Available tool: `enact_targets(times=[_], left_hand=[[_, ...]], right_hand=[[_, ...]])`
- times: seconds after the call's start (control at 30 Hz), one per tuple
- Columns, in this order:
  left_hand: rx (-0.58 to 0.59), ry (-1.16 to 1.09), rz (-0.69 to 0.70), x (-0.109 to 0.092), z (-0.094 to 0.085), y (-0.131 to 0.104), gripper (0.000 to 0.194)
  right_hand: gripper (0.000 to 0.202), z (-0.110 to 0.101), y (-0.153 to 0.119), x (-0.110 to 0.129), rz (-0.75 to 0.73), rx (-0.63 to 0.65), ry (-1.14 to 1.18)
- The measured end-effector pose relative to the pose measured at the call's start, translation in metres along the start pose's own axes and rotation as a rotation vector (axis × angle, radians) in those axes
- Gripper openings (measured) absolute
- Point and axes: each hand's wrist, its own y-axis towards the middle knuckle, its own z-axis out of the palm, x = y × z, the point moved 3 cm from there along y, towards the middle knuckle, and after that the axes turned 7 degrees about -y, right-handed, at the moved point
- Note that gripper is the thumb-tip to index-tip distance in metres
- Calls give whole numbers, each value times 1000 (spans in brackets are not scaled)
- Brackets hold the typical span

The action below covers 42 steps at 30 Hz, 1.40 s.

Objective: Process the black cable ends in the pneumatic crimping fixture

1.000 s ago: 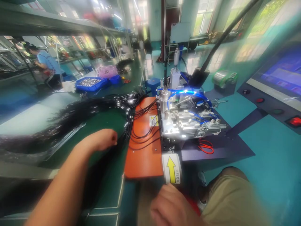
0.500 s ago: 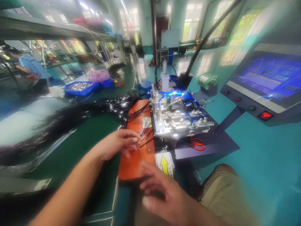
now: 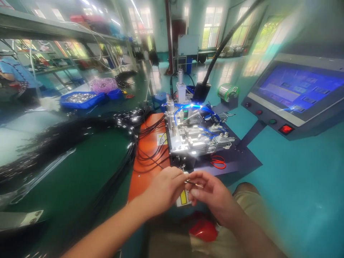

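Observation:
My left hand (image 3: 168, 188) pinches a thin black cable (image 3: 190, 182) whose stripped end shows fine light wires. Facing it, my right hand (image 3: 212, 193) has its fingers curled around that cable end, with fingertips touching or nearly touching the left ones. Both hands are over the near edge of an orange board (image 3: 145, 172), beside a yellow-marked label (image 3: 184, 197). More black cables (image 3: 152, 157) cross the board toward a metal machine (image 3: 193, 136) with blue tubes.
A control screen (image 3: 298, 89) stands at the right. Red-handled tool loops (image 3: 218, 162) lie on the machine's base. A blue tray (image 3: 80, 100) of small metal parts and a black cable bundle (image 3: 67, 134) are at left. A person (image 3: 18, 73) sits far left. Below my hands is a red object (image 3: 203, 230).
My hands have come together, and a cable end now shows between them. The left hand has moved right and down. The camera view has shifted slightly, and a red object now shows below.

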Motion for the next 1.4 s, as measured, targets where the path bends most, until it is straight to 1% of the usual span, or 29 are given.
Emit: enact_targets(times=[0.1, 0.2, 0.3, 0.37, 0.53, 0.7, 0.9, 1.03, 1.13, 1.23, 1.4], left_hand=[[-70, 9, 28, 7, 10, -2, 36], [-131, 62, 67, 10, 14, -5, 36], [-204, 107, 108, 11, 16, -7, 27], [-239, 97, 125, 13, 18, -7, 21], [-286, 49, 98, 14, 20, -4, 16], [-301, 19, 93, 14, 20, -1, 14], [-325, 10, 105, 14, 20, -1, 13], [-298, -42, 86, 15, 19, -2, 15], [-316, -76, 57, 16, 17, -3, 15], [-334, -91, 20, 17, 17, -4, 17], [-326, -115, -12, 19, 17, -3, 20]], right_hand=[[31, -4, 3, 2, -25, -117, -32], [26, -5, 6, 2, -47, -197, -69], [24, -6, 8, 0, -45, -237, -117], [24, -8, 10, -3, -43, -256, -145], [22, -16, 12, -8, -53, -303, -245], [19, -26, 10, -2, -41, -348, -368], [21, -29, 9, 5, -37, -359, -472], [23, -30, 8, 8, -54, -384, -486], [23, -32, 7, 10, -55, -397, -502], [22, -33, 8, 12, -51, -374, -527], [22, -31, 9, 11, -32, -303, -577]])
